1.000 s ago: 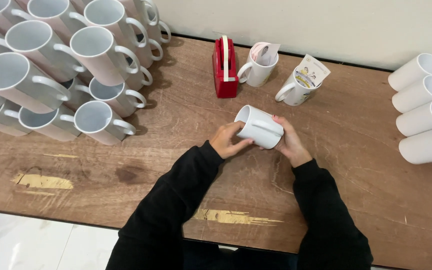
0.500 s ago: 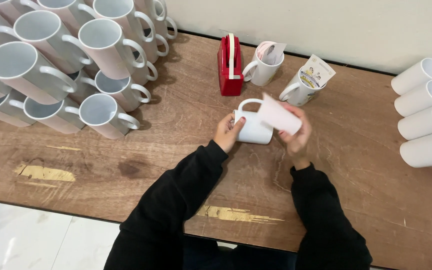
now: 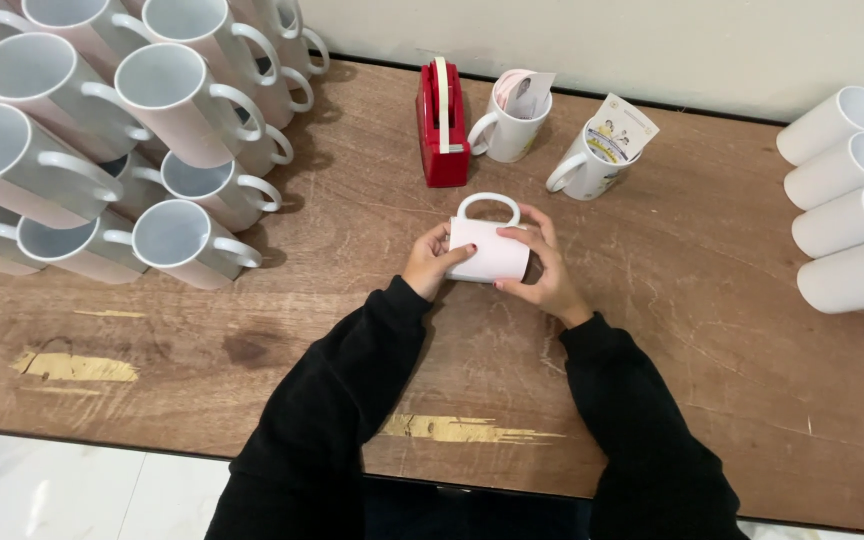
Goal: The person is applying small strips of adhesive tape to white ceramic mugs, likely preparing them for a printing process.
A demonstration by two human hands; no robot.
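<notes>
A white mug (image 3: 488, 248) lies on its side on the wooden table (image 3: 712, 300), handle pointing away from me, with a pale sheet wrapped around its body. My left hand (image 3: 429, 262) grips its left end and my right hand (image 3: 542, 268) presses the sheet against its right side. Both arms wear black sleeves. Just beyond the mug stand a red tape dispenser (image 3: 442, 124) and two upright white mugs (image 3: 508, 119) (image 3: 597, 155) holding folded paper sheets.
A stack of pink-wrapped mugs (image 3: 102, 130) lying on their sides fills the left of the table. A pile of plain white mugs (image 3: 852, 220) lies along the right edge. A white wall runs behind the table, and pale floor tiles (image 3: 72, 490) show below its front edge.
The mug was lifted and turned between both hands, then laid down on the table with its handle pointing away. The pale sheet now lies around its body.
</notes>
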